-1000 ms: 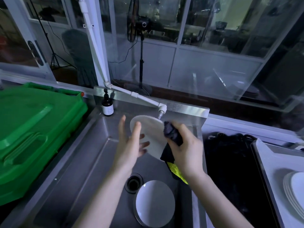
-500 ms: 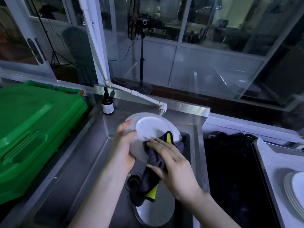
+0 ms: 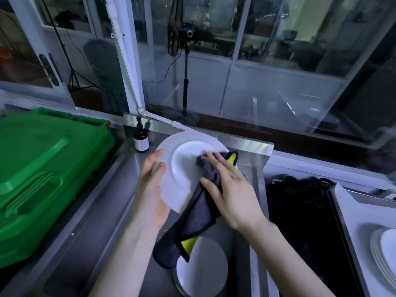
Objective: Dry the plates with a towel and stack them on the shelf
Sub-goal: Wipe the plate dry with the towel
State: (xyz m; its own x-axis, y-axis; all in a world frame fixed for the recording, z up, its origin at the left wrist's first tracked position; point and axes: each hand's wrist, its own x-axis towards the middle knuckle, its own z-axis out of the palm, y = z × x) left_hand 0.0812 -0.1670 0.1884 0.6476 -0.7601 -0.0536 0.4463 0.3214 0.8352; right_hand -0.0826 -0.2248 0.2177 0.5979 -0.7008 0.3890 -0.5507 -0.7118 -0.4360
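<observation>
Over the steel sink (image 3: 102, 202), my left hand (image 3: 153, 189) grips the left rim of a white plate (image 3: 184, 159), thumb on its face. The plate is tilted toward me. My right hand (image 3: 231, 187) presses a dark grey towel with yellow lining (image 3: 199, 211) flat against the plate's right side, fingers stretched out. The towel's loose end hangs down over the sink. Another white plate (image 3: 205, 269) lies in the sink bottom, partly under the towel. A stack of white plates (image 3: 385, 254) sits on the white surface at the far right.
A green plastic bin lid (image 3: 42, 168) fills the left side. A brown pump bottle (image 3: 141, 140) stands at the sink's back edge, beside a white tap pipe (image 3: 162, 120). A black tray (image 3: 300, 211) lies right of the sink. Glass partitions stand behind.
The plate has turned to face me and risen slightly. My right hand went from clutching the bunched towel beside the plate to pressing it flat on the plate's face, sliding up and right.
</observation>
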